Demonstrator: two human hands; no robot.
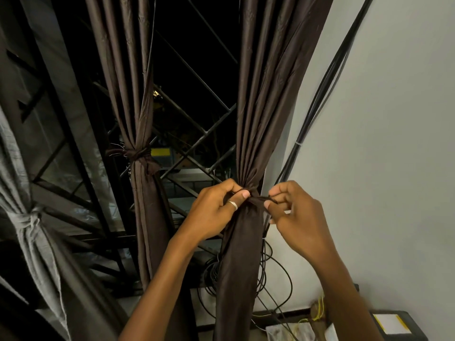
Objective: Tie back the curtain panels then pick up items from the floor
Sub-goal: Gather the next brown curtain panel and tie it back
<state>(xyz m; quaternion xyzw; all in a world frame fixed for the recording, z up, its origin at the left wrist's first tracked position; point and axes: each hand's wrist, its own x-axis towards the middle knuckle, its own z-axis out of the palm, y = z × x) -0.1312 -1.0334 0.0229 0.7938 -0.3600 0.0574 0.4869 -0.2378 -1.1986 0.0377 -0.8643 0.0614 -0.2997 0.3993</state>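
Curtain panels, left to right: at 9 o'clock a grey panel (27,225) and, near centre, a brown panel (138,183), both knotted. Toward 3 o'clock hangs the third panel (256,119), long axis 12 to 6. Our left hand (216,210) and right hand (293,212) each pinch an end of its tie (258,199). We judge the last tying step to be in hand; the next move calls for pulling the ends apart.

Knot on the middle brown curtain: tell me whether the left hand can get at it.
Probably yes: open space lies between the left hand and that knot. But its grip pinches the tie strip on the right curtain; it must let go first.
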